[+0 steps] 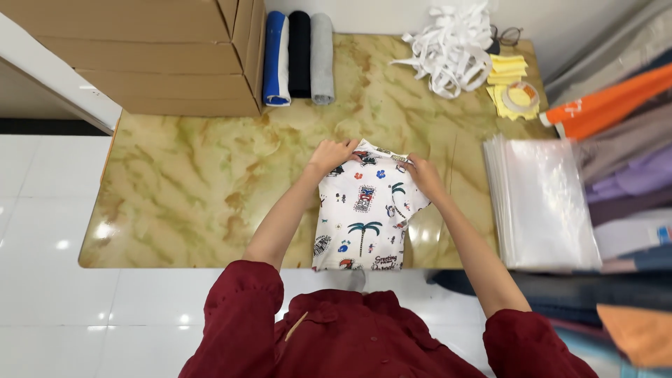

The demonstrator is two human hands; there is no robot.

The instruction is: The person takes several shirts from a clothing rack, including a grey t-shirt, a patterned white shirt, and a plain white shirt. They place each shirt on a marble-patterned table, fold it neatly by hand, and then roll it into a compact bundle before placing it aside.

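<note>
A: What is on the table (210, 189)?

B: A folded shirt (364, 210), white, printed with small pictures: palm trees, blue flowers, stamps. It lies near the table's front edge, about the middle of its width, and its near end reaches that edge.

A: Which way does it run?

B: Its long axis runs from the person straight away toward the far side. A sleeve sticks out on the right side.

A: And the hands?

B: Both sit at the far end of the shirt. The left hand (331, 155) has its fingers curled onto the far left corner, pinching the cloth. The right hand (425, 176) grips the far right corner, fingers closed on the fabric.

A: What else is about?

B: 3 rolled cloths (299, 57), blue, black and grey, lie at the far edge beside cardboard boxes (161, 56). A heap of white strips (451, 49) and a tape roll (521, 96) lie far right. A stack of clear bags (542, 203) sits just right of the shirt.
</note>
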